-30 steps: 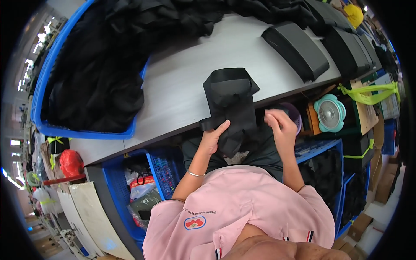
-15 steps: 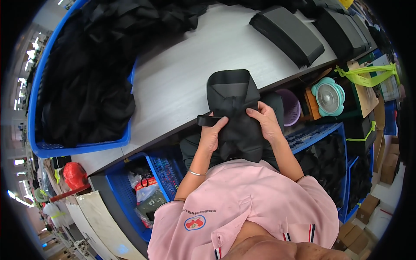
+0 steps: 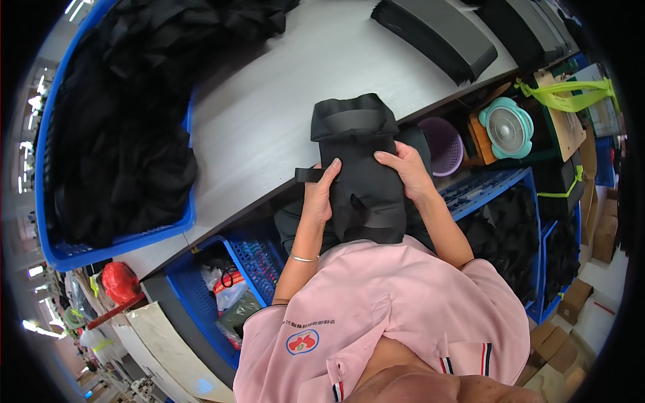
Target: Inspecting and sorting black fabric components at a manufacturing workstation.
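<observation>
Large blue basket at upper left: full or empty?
Full: black fabric fills the blue basket, heaped over part of its rim.

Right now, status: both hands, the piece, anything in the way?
Left hand and right hand gripping black fabric piece at opposite sides. Piece overlaps the table edge in view. Nothing seen blocking either hand; blue crate off left.

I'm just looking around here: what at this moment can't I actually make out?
- Head view: the fingertips of the left hand and right hand, hidden behind the black fabric piece.
- Head view: the floor of the large blue crate, covered by the black cloth heap.
- Head view: the far end of the nearest dark stack, cut off by the upper edge.
</observation>
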{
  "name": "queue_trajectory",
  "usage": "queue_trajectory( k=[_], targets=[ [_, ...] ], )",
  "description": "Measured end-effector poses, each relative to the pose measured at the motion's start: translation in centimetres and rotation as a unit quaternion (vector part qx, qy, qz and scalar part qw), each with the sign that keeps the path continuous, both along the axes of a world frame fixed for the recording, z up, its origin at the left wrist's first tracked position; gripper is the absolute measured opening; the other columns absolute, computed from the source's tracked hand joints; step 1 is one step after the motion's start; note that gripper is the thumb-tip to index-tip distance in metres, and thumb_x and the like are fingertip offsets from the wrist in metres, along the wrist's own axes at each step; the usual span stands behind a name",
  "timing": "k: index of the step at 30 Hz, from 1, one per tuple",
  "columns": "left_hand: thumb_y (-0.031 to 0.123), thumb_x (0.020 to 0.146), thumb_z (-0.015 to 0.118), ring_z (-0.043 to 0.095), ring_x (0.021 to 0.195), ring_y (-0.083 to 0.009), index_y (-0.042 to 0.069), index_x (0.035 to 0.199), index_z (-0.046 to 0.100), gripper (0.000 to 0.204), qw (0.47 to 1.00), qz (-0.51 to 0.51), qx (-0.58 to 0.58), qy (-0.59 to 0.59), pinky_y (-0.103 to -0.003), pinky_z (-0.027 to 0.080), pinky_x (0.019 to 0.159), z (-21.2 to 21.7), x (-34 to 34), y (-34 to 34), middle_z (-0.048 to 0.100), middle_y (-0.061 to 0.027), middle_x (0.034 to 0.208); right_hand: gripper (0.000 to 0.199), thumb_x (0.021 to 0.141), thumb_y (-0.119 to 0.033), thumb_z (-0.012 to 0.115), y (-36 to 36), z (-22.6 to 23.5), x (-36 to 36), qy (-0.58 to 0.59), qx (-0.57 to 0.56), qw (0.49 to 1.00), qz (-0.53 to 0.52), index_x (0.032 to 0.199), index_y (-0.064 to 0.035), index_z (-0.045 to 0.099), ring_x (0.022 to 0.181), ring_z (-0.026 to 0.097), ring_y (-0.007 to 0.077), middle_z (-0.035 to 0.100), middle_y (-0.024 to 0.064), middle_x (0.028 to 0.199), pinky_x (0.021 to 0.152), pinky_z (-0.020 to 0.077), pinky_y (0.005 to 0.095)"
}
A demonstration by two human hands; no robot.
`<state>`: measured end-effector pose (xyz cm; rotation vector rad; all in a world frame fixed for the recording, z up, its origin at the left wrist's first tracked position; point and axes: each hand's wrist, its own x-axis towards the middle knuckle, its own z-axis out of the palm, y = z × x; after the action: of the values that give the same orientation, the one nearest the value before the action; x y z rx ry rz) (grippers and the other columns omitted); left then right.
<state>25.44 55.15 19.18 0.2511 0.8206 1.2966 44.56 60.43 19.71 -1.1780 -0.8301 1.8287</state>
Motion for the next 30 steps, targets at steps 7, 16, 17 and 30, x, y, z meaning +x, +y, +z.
queue_trajectory(
  k=[7,16,17,30],
  targets=[
    [0.002,0.087,0.073,0.063,0.1,-0.0144,-0.001,0.122,0.061,0.038,0.976,-0.011,0.015,0.219,-0.028,0.051,0.091,-3.5,1.2,0.0,0.068,-0.0072,0.112,0.031,0.084,-0.019,0.076,-1.0,-1.2,-0.2,-0.362,0.258,0.895,-0.026,0.092,0.0024,0.055,0.064,0.056,0.0223,0.058,0.0206,0.075,0.062,0.047,0.0368],
    [0.0,0.086,0.072,0.064,0.109,-0.0243,0.001,0.131,0.056,0.048,0.994,-0.03,-0.014,0.108,-0.036,0.052,0.098,-2.3,2.1,-0.9,0.066,-0.0117,0.121,0.037,0.087,-0.03,0.074,-2.7,-2.5,3.1,-0.307,0.218,0.924,-0.066,0.083,0.0033,0.058,0.067,0.044,0.0101,0.05,0.007,0.067,0.059,0.0423,0.0335],
    [0.0,0.086,0.072,0.064,0.11,-0.0252,0.002,0.132,0.055,0.049,0.994,-0.009,-0.026,0.103,-0.037,0.052,0.098,-2.8,2.0,-0.9,0.065,-0.0124,0.122,0.038,0.089,-0.028,0.073,-3.5,-1.9,2.9,-0.225,0.24,0.941,-0.083,0.079,0.0021,0.053,0.067,0.039,0.0082,0.044,0.0015,0.067,0.057,0.0394,0.0326],
    [0.002,0.085,0.074,0.067,0.099,-0.0196,-0.003,0.121,0.063,0.037,0.951,-0.184,0.046,0.242,-0.034,0.055,0.089,-1.9,7.0,-1.9,0.069,-0.0108,0.112,0.052,0.083,-0.03,0.08,-9.3,-0.4,9.0,-0.274,0.208,0.933,-0.109,0.068,-0.0017,0.039,0.062,0.032,0.0087,0.031,0.0021,0.062,0.053,0.0325,0.0307]
  ],
)
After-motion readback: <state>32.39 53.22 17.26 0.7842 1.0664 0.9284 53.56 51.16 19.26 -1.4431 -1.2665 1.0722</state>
